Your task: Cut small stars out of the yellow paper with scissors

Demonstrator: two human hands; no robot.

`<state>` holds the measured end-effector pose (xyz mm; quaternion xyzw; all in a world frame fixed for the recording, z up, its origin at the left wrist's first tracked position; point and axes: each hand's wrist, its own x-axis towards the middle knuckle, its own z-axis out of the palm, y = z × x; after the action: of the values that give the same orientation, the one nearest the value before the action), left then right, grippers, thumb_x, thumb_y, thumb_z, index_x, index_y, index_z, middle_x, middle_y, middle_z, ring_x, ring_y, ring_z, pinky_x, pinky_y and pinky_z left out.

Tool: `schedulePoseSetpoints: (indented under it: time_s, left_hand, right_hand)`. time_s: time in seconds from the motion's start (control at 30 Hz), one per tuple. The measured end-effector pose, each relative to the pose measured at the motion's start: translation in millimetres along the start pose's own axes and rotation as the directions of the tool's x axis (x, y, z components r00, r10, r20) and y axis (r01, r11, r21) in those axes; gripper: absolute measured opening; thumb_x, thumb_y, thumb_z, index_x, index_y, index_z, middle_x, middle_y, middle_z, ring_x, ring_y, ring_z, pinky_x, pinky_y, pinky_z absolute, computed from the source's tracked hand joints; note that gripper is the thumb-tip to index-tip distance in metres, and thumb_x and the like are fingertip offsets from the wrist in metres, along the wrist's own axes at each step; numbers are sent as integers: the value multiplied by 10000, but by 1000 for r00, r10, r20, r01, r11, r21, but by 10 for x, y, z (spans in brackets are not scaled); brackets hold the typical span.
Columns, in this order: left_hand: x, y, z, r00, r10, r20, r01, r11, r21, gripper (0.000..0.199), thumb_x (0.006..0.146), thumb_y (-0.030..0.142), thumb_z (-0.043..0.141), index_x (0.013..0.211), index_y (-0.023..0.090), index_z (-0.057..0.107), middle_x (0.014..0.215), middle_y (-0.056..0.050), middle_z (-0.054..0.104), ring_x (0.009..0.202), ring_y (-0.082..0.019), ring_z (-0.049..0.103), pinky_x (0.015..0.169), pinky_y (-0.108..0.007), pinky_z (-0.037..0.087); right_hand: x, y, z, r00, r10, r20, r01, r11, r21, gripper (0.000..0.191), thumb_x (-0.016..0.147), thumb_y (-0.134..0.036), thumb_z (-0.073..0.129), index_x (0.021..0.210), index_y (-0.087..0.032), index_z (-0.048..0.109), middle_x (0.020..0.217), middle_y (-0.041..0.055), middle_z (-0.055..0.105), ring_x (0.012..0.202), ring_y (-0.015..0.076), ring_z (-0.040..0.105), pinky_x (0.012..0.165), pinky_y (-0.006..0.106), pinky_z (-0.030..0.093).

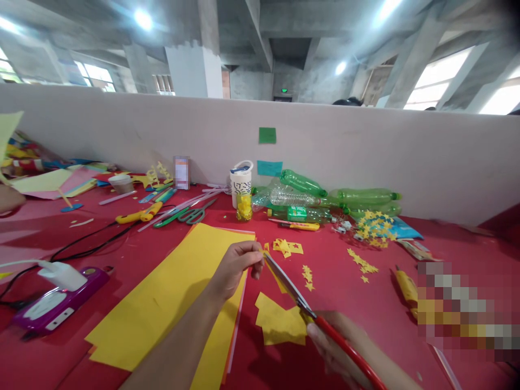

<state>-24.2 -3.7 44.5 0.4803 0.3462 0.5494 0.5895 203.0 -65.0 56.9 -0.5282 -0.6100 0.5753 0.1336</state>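
Observation:
My left hand is closed in a pinch at the tips of the scissors, holding a small piece of yellow paper that partly hides behind the blades. The red-handled scissors are gripped in my right hand, their blades pointing away toward my left fingertips. Under the scissors lies an angular yellow paper offcut. Small yellow paper stars and scraps with star outlines lie just beyond. A stack of yellow sheets spreads beneath my left forearm.
Green plastic bottles and a white cup stand or lie along the partition. Grey-green scissors and a yellow glue gun are at the left, near a purple power strip. More stars pile at right.

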Motion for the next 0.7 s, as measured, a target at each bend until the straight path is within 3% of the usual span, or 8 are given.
schedulePoseSetpoints:
  time_s: [0.4,0.7]
  left_hand:
    - [7,-6,-1,1000,16,13,-17,999,36,186,771,220,567,603,142,581,518,11,534,464,-97,482,455,-215,385]
    - [4,13,18,991,132,6,-131,979,156,171,804,170,538,636,150,560,533,27,511,510,-97,470,535,-230,382]
  right_hand:
    - [-1,-15,-14,999,-35,6,35,999,-16,564,705,-747,471,619,-194,405,483,-66,409,376,51,371,356,165,287]
    - [-8,-4,14,998,59,-30,-59,998,20,539,698,-730,488,696,-192,447,536,-59,423,377,51,361,317,148,280]
